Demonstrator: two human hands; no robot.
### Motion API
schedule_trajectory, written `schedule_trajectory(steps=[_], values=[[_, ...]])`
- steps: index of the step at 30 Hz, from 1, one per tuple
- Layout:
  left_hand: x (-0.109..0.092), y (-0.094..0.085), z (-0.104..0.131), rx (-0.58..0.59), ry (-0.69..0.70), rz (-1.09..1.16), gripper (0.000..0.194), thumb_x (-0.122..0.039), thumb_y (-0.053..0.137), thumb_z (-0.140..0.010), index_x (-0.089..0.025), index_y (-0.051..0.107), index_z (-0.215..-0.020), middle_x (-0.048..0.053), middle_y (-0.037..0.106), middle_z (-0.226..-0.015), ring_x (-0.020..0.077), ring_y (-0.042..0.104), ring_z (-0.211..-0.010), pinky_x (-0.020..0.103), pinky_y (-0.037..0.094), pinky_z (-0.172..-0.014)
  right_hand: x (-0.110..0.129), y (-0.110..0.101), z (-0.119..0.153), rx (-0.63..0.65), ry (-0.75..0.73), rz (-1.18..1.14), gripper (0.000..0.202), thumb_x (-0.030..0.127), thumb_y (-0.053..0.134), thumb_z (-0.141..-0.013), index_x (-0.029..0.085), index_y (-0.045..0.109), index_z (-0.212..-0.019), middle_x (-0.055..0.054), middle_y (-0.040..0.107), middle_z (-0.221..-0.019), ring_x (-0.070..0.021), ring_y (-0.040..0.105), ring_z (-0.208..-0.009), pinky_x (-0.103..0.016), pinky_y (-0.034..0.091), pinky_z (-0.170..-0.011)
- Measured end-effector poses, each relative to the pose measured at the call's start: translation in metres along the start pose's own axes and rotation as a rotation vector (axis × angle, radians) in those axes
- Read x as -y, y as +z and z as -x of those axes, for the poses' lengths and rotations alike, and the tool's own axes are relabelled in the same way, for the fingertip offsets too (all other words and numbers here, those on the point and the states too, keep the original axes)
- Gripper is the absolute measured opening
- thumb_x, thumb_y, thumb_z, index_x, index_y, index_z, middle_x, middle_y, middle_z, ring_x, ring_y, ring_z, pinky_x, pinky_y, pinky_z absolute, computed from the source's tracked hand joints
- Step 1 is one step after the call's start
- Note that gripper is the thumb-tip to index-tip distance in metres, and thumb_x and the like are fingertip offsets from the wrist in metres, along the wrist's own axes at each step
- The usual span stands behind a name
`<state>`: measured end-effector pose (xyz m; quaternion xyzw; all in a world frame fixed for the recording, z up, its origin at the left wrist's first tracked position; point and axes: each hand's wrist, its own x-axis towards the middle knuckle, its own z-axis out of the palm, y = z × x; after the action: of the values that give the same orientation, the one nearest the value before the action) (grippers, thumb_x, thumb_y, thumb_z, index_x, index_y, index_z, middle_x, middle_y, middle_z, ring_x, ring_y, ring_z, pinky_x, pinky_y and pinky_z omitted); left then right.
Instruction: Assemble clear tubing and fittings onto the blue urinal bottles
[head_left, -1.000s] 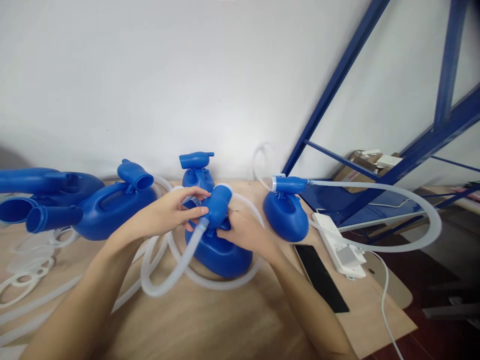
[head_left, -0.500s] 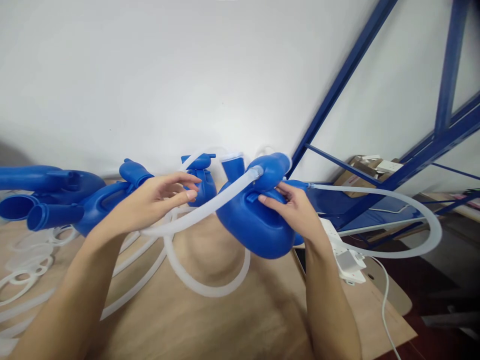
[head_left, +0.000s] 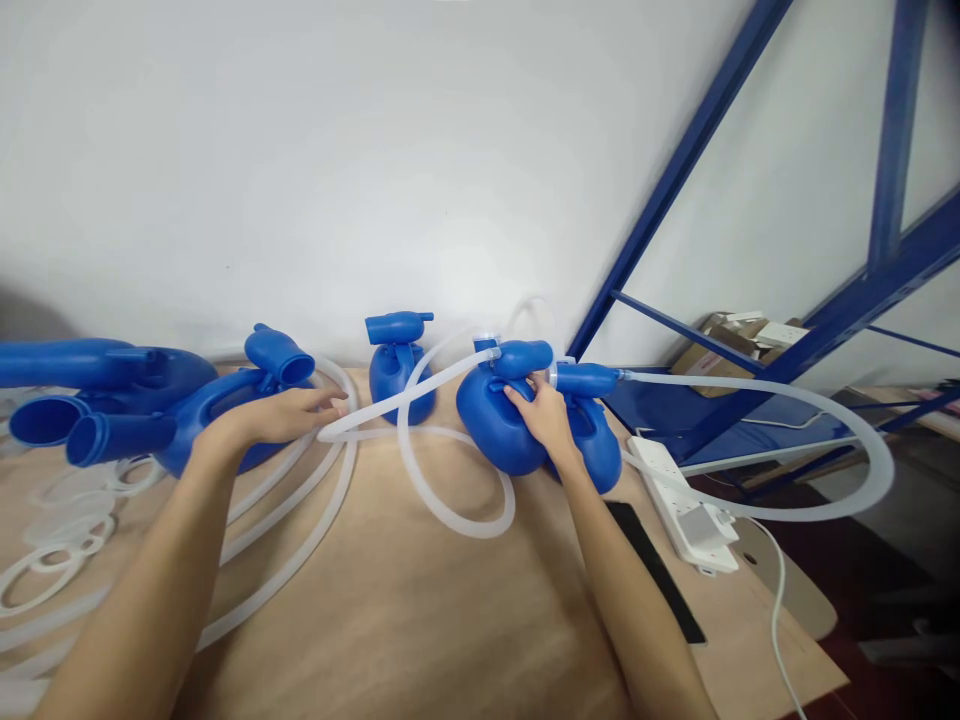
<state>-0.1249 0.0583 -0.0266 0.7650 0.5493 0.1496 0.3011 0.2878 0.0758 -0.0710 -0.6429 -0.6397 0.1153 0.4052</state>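
Observation:
My right hand grips the handle of a blue plastic bottle-like vessel near the back of the table. A translucent hose runs from that vessel's neck toward the left and loops on the table. Beside it on the right is another blue vessel, with its own hose arching out to the right. My left hand is over the hoses at the left with its fingers stretched out, holding nothing. Between the hands, farther back, a blue vessel stands upright.
More blue vessels lie at the left, beside coiled translucent hoses. A black flat object and a white power strip lie at the right. A blue metal rack rises behind them.
My right hand has moved the blue vessel back and down, beside the other one at the right. My left hand has shifted left, away from the hose. The black flat object is now more visible.

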Motion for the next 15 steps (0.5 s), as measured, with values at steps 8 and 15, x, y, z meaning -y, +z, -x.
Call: schedule_trajectory(steps=[8,15], values=[[-0.023,0.040,-0.025,0.363,-0.063,0.027,0.066,-0.067,0.062,-0.082,-0.018,0.072,-0.126,0.019,0.071,-0.136,0.0390,0.071,-0.115,0.046,0.057,-0.099,-0.014,0.013,-0.003,-0.020,0.034,-0.114,0.056,0.050,0.069,-0.091,0.015,0.064,-0.135,-0.018,0.072,-0.137,-0.0361,0.065,-0.131,-0.053,0.045,-0.116],[-0.061,0.120,-0.029,0.666,0.033,0.299,0.067,-0.068,0.055,-0.090,-0.018,0.066,-0.134,0.015,0.078,-0.117,0.0291,0.077,-0.103,0.041,0.061,-0.094,-0.026,0.013,-0.004,-0.070,0.074,-0.333,0.071,0.061,0.053,-0.097,0.010,0.053,-0.147,-0.017,0.078,-0.114,-0.0284,0.075,-0.095,-0.039,0.061,-0.082]])
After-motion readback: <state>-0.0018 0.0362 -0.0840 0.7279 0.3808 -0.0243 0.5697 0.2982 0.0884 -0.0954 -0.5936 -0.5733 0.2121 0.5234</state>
